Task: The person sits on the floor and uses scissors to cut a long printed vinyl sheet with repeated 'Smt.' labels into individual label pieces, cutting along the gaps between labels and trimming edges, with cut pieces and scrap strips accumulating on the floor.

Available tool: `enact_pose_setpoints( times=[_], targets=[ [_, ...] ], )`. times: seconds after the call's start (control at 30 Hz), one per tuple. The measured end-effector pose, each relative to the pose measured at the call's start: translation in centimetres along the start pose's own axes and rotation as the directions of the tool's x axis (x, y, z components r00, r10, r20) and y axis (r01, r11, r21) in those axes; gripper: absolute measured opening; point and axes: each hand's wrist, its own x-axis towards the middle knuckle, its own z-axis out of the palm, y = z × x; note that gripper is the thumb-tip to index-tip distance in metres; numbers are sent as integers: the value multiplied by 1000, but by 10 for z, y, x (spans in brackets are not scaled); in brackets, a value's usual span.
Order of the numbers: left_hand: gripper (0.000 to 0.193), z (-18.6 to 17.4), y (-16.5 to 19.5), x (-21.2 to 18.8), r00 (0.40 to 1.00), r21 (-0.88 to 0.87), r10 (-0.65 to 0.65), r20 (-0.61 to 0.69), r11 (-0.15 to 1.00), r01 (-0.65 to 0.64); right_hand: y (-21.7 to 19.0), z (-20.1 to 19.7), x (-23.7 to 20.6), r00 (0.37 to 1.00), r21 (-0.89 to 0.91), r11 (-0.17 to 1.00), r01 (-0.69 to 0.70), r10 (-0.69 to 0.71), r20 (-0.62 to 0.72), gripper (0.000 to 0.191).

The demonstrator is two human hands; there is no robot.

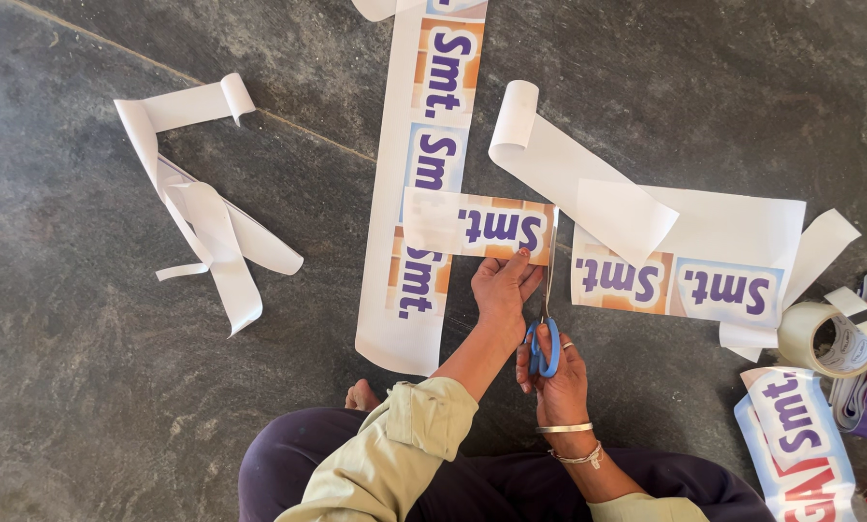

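So the biggest thing here is the dark stone floor (95, 406), and there's loads of open room on it: the whole lower left and the top right are bare, so plenty of space to shuffle stuff around. A long printed paper strip (424, 116) runs from the top edge down toward the person's knee; its top end is cut off by the frame. Right of it lies a wide printed sheet (723, 261) with a curled white strip (559, 159) draped over its left corner, hiding part of the print there. Off on the left there's a tangle of white offcuts (206, 217), well apart from everything else.

The right edge is crowded: a folded printed piece (796, 435), a roll of tape (820, 338) and more paper bits that run out of the frame, so hard to say what they all are.

Now the action. The left hand (501, 285) pinches the lower edge of a small printed piece (477, 224), which lies across the long strip. The right hand (554, 372) is closed through the blue handles of the scissors (548, 304), blades pointing up along that piece's right edge. Can't really tell how far the blades are parted. The toes of one foot (361, 394) peek out by the knee.
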Motion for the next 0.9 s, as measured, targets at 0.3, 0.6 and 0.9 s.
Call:
enact_pose_setpoints(
  times=[0.3,0.6,0.9],
  targets=[
    [10,0,-1,2,1000,-9,-2,6,1000,2,0,0,1,1000,10,1000,13,-13,2,35],
    [10,3,0,1,1000,8,-18,-21,1000,19,0,-1,2,1000,5,1000,9,-9,-5,34],
    [10,3,0,0,1000,-3,-1,10,1000,2,-1,-1,2,1000,10,1000,17,-17,-3,33]
  ],
)
